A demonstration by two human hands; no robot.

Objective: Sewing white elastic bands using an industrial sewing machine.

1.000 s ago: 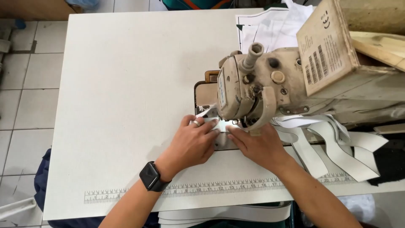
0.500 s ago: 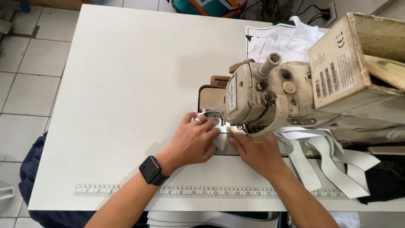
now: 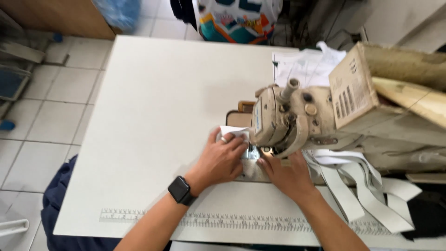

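Left hand (image 3: 222,159) is lying palm down just left of the worn beige metal sewing machine head (image 3: 283,123), fingers spread and flat, pressing a small white fabric piece (image 3: 233,132) onto the machine bed; it is not closing around anything. A ring is showing on one finger, and a black square smartwatch (image 3: 180,190) is sitting on the wrist, with the forearm angling down and away from the machine. Right hand (image 3: 287,174) is resting directly below the machine head, fingers extended forward and flat on the cloth, fingertips reaching under the head toward the needle area; whether it is pinching the cloth cannot be told. The fabric piece is poking out past the left fingertips, one corner lifted, against the machine's left face. White matte flat table (image 3: 153,116) is carrying the machine. Loose white elastic-like strips (image 3: 353,186) are lying in loops right of the machine. A printed ruler strip (image 3: 223,221) is running along the table edge below the machine.
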